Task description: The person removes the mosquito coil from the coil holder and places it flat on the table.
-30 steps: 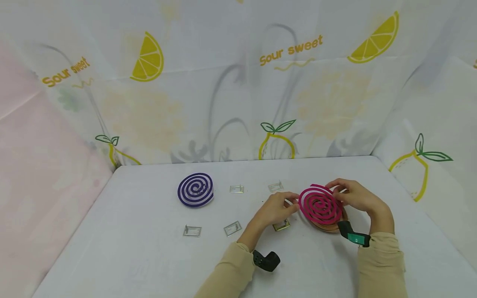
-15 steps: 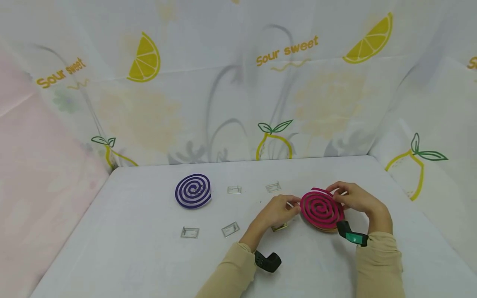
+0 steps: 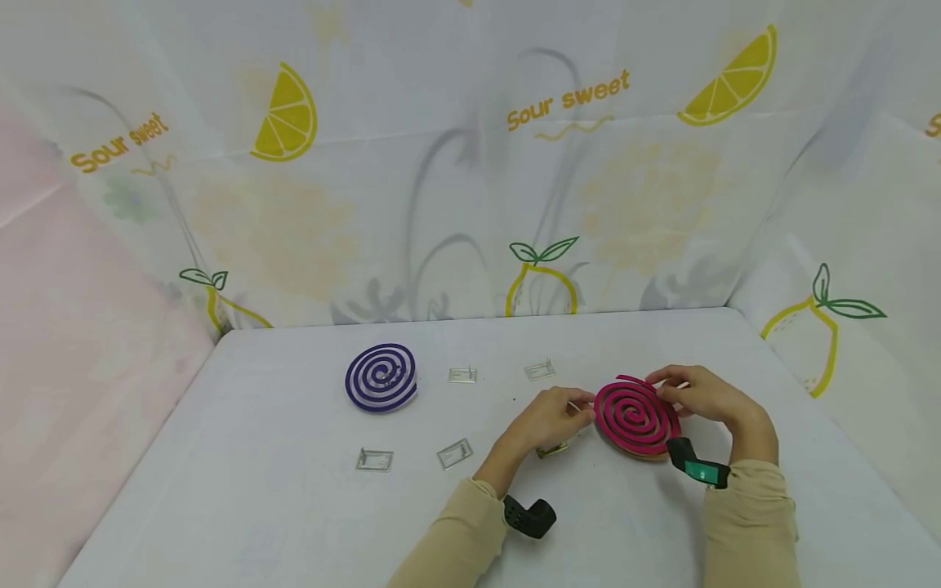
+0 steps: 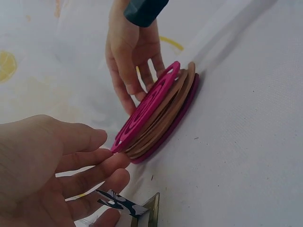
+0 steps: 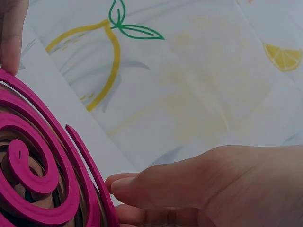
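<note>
A pink mosquito coil (image 3: 635,418) lies on top of a stack of brown coils (image 4: 158,124) with a purple coil (image 4: 182,125) at the bottom, on the right of the table. My left hand (image 3: 551,415) is at the stack's left edge; in the left wrist view its fairly straight fingers touch the rim, with the thumb just above. On the far right side, my right hand (image 3: 707,394) pinches the pink coil's outer edge between thumb and index finger. Under my left hand a brass-coloured metal stand (image 3: 553,449) is partly hidden.
A dark purple coil (image 3: 382,377) lies at the back left of the white table (image 3: 294,523). Several small metal coil stands, such as a silver one (image 3: 375,460), are spread between it and my left hand. A lemon-print cloth (image 3: 412,188) hangs behind.
The pink coil has come down flatter onto the stack, and less of the brown coils shows beneath it. Both hands have lowered slightly with it. The stands have stayed put.
</note>
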Demonstrator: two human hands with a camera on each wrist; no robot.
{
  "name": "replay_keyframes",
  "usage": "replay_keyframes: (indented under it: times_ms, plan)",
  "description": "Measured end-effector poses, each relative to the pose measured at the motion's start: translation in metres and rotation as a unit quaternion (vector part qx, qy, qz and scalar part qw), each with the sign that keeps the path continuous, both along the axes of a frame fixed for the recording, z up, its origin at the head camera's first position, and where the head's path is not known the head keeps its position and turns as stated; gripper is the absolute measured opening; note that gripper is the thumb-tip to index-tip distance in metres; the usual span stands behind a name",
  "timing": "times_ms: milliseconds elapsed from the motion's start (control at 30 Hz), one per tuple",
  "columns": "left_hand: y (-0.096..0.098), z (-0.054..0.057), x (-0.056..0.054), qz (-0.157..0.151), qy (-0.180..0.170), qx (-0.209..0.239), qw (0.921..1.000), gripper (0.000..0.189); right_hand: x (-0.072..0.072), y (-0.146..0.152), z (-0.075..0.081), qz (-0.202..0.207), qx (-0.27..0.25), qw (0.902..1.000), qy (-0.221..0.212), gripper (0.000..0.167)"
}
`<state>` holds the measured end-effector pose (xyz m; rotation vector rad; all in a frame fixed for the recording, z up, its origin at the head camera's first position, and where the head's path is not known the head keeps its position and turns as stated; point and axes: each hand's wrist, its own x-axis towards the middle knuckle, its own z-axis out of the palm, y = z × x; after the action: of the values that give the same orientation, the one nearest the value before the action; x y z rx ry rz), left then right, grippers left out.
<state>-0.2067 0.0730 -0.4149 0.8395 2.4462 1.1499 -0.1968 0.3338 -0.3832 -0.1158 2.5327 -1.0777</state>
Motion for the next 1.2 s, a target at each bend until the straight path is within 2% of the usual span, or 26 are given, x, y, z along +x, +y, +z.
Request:
replay_keyframes:
  times_ms: [133,267,467,700,1000,1200]
  plan:
    - [-0.004,-0.001,-0.001,0.003,0.001,0.001,1.0,0.032,0.0,-0.001,0.001,0.0,0.018,0.9997,0.016,0.037]
    - [-0.01,-0.003,-0.004,0.007,0.013,0.017,0.9998,0.031,0.002,-0.004,0.004,-0.013,0.039,0.9977,0.053,0.039]
    - [-0.019,-0.004,-0.009,0.011,0.033,0.054,0.9979,0.028,0.0,-0.013,0.008,-0.026,0.029,0.9931,0.11,0.04]
    - [-0.033,0.001,-0.012,0.031,0.048,0.103,0.9931,0.027,-0.006,-0.032,0.01,-0.014,0.009,0.9857,0.167,0.036]
    - [-0.049,0.005,-0.017,0.057,0.065,0.112,0.99,0.025,-0.02,-0.072,0.009,0.01,-0.028,0.9791,0.201,0.028]
    - [-0.058,0.008,-0.02,0.064,0.075,0.114,0.9885,0.025,-0.024,-0.093,0.006,0.029,-0.045,0.9779,0.202,0.026]
